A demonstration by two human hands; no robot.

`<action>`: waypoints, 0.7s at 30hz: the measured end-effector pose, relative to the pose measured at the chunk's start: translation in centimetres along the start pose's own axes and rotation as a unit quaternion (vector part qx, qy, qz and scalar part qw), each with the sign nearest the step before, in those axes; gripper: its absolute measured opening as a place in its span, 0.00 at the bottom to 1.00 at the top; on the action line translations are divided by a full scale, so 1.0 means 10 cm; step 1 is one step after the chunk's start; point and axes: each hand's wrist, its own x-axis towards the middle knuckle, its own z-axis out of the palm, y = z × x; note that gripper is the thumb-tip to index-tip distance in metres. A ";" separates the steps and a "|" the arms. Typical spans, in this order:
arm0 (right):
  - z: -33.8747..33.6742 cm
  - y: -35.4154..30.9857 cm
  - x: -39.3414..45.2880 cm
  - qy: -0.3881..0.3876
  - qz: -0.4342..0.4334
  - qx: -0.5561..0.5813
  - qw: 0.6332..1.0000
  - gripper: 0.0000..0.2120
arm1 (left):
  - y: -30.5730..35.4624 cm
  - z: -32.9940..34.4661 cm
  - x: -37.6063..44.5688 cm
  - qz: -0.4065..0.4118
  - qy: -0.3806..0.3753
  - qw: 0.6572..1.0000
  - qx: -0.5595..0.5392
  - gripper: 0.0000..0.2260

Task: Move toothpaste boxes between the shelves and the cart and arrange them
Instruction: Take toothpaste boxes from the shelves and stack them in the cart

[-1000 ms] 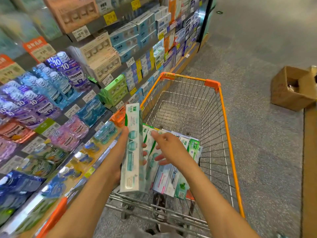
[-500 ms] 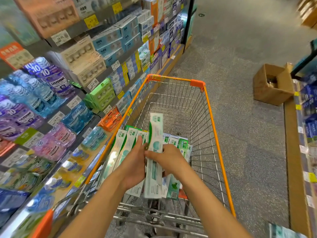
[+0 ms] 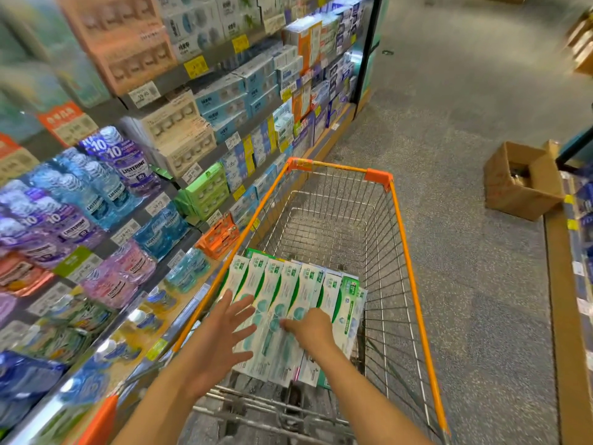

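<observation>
Toothpaste boxes (image 3: 288, 303) lay flat in a side-by-side row at the near end of the cart (image 3: 414, 252), long edges touching, tops pointing away from the person. A greener box (image 3: 348, 308) closed the row on the right, tilted slightly against the wire side.

Left hand (image 3: 221, 335) hovered over the left end of the row, fingers straight and spread, holding nothing; whether the fingertips touched the cardboard could not be told. Right hand (image 3: 313, 327) rested on the middle boxes, fingers curled down onto them; whether it pinched one or only pressed was hidden by the knuckles.

Judged step: squaring up the row. To do it well, press flat palms from both ends toward the middle, keep near ends level, and avoid lifting one box, which would likely let its neighbours slide.

Shelves (image 3: 205, 149) stood just left of the cart, mouthwash bottles (image 3: 106, 184) nearest. A cardboard carton (image 3: 519, 181) sat on the floor well apart to the right.
</observation>
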 end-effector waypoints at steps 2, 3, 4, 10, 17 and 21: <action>-0.03 0.02 -0.09 -0.002 -0.010 -0.003 1.000 0.21 | 0.02 0.02 -0.12 0.018 -0.002 1.000 0.018 0.31; -0.07 0.02 -0.16 -0.007 -0.013 -0.006 1.000 0.19 | 0.04 0.04 -0.18 0.028 -0.005 0.999 0.031 0.31; -0.13 0.01 -0.27 -0.014 -0.016 -0.008 1.000 0.19 | 0.06 0.06 -0.24 0.041 -0.011 0.998 0.044 0.31; -0.82 0.21 -1.19 0.104 -0.118 -0.008 0.988 0.44 | 0.06 0.36 -0.44 0.083 -0.056 0.992 0.074 0.26; -1.64 1.13 -2.47 0.322 -0.120 0.058 0.937 0.37 | -0.23 1.57 -0.63 0.085 -0.176 0.974 0.119 0.21; -1.81 1.83 -2.99 0.401 -0.076 0.134 0.903 0.38 | -0.55 2.34 -0.74 0.068 -0.251 0.951 0.164 0.19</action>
